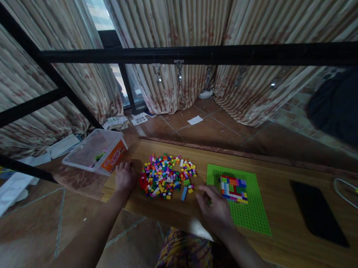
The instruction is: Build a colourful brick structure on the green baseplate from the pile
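A heap of small coloured bricks [166,176] lies on the wooden table [281,220]. My left hand [125,177] rests on the table at the heap's left edge, fingers loosely curled, nothing visible in it. My right hand [214,210] lies between the heap and a green baseplate [250,216], fingertips near a loose blue brick [184,193]; whether it pinches a brick cannot be told. A partly built block of coloured bricks [233,188] stands on the baseplate.
A clear plastic box with an orange label [96,151] sits at the table's left end. A black phone [319,212] and a white cable [352,198] lie at the right. A black metal frame [192,54] crosses above; curtains hang behind.
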Demonstrator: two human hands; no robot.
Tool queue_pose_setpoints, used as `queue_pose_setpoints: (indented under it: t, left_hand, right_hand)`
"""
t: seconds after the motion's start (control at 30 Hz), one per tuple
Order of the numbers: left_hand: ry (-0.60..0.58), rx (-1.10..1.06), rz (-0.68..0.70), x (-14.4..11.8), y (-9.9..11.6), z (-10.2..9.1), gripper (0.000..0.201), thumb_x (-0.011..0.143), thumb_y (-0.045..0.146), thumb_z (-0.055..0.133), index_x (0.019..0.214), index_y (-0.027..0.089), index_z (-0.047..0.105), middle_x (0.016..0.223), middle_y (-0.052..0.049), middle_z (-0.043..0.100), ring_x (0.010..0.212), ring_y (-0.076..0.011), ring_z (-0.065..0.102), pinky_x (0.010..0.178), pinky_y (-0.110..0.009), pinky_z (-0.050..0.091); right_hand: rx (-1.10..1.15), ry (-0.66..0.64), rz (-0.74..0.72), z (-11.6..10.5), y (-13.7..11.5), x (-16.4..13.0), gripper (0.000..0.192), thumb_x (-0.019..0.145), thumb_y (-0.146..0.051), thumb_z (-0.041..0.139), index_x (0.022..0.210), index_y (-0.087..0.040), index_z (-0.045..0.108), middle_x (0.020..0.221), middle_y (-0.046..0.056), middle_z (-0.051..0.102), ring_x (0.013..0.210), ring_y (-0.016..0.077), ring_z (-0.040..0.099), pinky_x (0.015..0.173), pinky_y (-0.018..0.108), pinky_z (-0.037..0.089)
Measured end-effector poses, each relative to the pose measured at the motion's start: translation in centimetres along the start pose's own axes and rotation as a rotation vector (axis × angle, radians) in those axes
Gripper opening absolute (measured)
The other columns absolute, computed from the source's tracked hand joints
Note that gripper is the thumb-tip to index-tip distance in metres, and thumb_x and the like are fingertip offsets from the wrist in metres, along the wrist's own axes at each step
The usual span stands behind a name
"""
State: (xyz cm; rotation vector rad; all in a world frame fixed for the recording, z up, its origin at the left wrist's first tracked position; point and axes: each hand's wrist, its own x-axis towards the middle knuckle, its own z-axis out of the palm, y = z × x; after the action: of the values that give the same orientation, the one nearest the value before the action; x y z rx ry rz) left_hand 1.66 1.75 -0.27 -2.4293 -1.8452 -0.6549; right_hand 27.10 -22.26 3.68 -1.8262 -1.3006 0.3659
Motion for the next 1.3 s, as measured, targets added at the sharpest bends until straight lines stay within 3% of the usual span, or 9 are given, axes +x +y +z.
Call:
queue_pose_setpoints:
  t: [0.17,0.37,0.6,0.9,1.3]
  left_hand:
    - [-0.009,0.006,-0.002,-0.3,0.1,0.2,0.035,0.082,0.02,0.038,0.107,0.011,0.061,0.108,-0.018,0.061,0.105,-0.0307,0.052,0.094,-0.046,0.039]
    - [-0.022,0.054,-0.021,-0.2,0.4,0.2,0.032,0.082,0.018,0.039,0.104,0.01,0.062,0.102,-0.017,0.06,0.102,-0.0308,0.051,0.091,-0.044,0.041]
    - [-0.024,0.063,-0.011,-0.3,0.4,0.0,0.032,0.081,0.018,0.04,0.103,0.01,0.062,0.1,-0.016,0.06,0.099,-0.0294,0.052,0.091,-0.043,0.041]
    - [-0.016,0.132,0.011,0.0,0.1,0.0,0.035,0.082,0.022,0.039,0.106,0.009,0.062,0.101,-0.017,0.06,0.099,-0.0297,0.053,0.09,-0.041,0.042]
    - [-0.046,0.195,0.046,0.2,0.0,-0.3,0.04,0.086,0.024,0.035,0.112,0.007,0.061,0.105,-0.018,0.061,0.1,-0.0309,0.053,0.09,-0.042,0.042]
  right_hand:
    - [-0.04,-0.061,-0.021,3.4,-0.4,0.7,0.024,0.086,-0.033,0.054,0.105,-0.021,0.063,0.1,0.007,0.066,0.097,0.0231,0.061,0.085,0.035,0.047]
    - [-0.204,-0.138,-0.017,4.9,-0.2,-0.7,0.03,0.083,-0.039,0.06,0.109,-0.024,0.062,0.106,0.007,0.064,0.103,0.0282,0.058,0.088,0.04,0.045]
    - [-0.378,-0.128,-0.028,6.4,-0.9,-0.7,0.023,0.088,-0.03,0.052,0.108,-0.022,0.063,0.104,0.01,0.065,0.101,0.0299,0.058,0.084,0.041,0.044]
    - [-0.454,-0.111,-0.028,5.7,-1.2,-1.2,0.028,0.085,-0.01,0.049,0.107,-0.02,0.063,0.096,0.007,0.065,0.093,0.023,0.059,0.08,0.033,0.044]
    - [-0.475,-0.131,-0.055,4.0,-0.8,-2.3,0.024,0.087,-0.011,0.047,0.104,-0.017,0.063,0.091,0.008,0.063,0.085,0.0225,0.059,0.079,0.035,0.046]
